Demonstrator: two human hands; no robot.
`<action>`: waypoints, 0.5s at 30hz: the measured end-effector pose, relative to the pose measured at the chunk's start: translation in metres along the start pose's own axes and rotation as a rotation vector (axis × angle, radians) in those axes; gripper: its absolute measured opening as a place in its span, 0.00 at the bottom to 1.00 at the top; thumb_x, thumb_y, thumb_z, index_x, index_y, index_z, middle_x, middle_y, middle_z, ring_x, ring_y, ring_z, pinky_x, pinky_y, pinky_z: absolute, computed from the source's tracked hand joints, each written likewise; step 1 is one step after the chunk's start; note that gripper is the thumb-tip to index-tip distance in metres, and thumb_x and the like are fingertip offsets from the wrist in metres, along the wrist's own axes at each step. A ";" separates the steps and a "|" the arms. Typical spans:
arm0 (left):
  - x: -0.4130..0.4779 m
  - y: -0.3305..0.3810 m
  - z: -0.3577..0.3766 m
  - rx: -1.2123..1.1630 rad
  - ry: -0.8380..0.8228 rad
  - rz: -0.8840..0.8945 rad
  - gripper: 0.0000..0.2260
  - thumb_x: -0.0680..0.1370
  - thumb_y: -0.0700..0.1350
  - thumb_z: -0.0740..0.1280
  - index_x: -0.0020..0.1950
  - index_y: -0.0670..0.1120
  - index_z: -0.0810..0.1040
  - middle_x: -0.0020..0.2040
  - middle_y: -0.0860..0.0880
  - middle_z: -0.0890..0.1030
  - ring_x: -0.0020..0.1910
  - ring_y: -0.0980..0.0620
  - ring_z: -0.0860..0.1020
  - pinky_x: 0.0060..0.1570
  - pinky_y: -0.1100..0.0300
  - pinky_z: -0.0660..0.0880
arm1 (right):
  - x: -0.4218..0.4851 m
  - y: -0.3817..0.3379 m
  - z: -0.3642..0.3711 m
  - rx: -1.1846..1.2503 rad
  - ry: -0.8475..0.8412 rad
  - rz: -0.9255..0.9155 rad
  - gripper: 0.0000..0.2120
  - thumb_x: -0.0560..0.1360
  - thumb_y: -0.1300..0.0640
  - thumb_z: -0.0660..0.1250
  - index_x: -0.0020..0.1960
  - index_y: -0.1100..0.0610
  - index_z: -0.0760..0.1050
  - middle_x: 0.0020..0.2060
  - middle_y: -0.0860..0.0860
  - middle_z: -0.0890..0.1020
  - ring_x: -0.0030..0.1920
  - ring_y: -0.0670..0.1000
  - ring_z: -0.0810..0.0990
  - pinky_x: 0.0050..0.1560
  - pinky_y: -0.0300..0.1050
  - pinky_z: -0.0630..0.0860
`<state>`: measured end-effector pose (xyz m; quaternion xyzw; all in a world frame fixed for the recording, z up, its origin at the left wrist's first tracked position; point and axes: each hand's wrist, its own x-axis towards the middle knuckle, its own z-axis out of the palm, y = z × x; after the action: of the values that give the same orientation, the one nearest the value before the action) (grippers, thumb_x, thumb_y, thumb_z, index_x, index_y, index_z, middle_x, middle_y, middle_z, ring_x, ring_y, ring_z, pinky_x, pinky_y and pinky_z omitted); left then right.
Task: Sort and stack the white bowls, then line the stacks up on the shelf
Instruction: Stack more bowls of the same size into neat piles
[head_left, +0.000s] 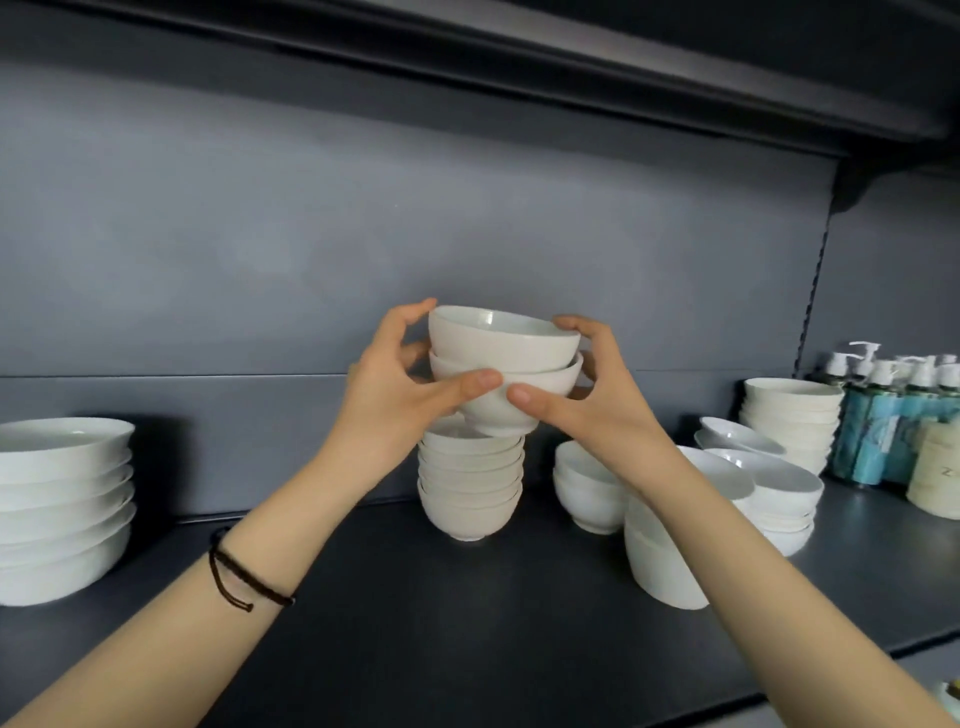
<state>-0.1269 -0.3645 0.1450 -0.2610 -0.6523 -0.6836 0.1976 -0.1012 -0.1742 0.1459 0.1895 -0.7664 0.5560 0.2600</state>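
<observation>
Nearest me, the dark shelf runs under both forearms. By the right forearm a leaning stack of white bowls tips towards the front edge, and a brush from that arm could, I think, send it over. Just past it, the left hand and right hand each curl round the nested bowls, thumbs pressed across the front and fingers hooked behind. These hang right over the small-bowl stack at mid-shelf, a little to its right and slightly tilted; whether they touch it I can't tell. Lowered off-centre, the foot could catch a rim and chip it, or leave the column lopsided enough to topple. The upper bowl looks loose and might slide if the tilt grows. Farther back on the right, the tall stack stands just beside the pump bottles, so lining up stacks there risks knocking them.
</observation>
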 end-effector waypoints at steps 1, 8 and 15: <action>0.003 0.001 0.006 0.006 -0.006 0.005 0.40 0.53 0.56 0.80 0.63 0.58 0.70 0.53 0.53 0.84 0.56 0.49 0.82 0.55 0.44 0.80 | 0.002 0.000 -0.006 -0.003 -0.004 0.000 0.37 0.66 0.55 0.79 0.68 0.47 0.63 0.55 0.44 0.76 0.46 0.32 0.78 0.43 0.29 0.75; 0.026 -0.002 0.065 -0.008 -0.016 -0.015 0.40 0.54 0.51 0.84 0.61 0.54 0.68 0.53 0.51 0.82 0.55 0.48 0.82 0.45 0.47 0.83 | 0.028 0.017 -0.068 -0.058 -0.085 0.037 0.41 0.67 0.56 0.77 0.72 0.47 0.59 0.59 0.46 0.74 0.57 0.42 0.77 0.51 0.30 0.77; 0.047 -0.031 0.133 0.041 0.022 -0.071 0.37 0.52 0.55 0.81 0.56 0.56 0.67 0.55 0.54 0.80 0.57 0.53 0.80 0.51 0.45 0.82 | 0.061 0.051 -0.136 -0.126 -0.248 0.100 0.49 0.59 0.51 0.78 0.73 0.43 0.55 0.57 0.47 0.76 0.54 0.42 0.78 0.48 0.31 0.76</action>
<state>-0.1695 -0.2267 0.1510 -0.2260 -0.6728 -0.6796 0.1855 -0.1534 -0.0296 0.1781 0.2017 -0.8344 0.4915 0.1468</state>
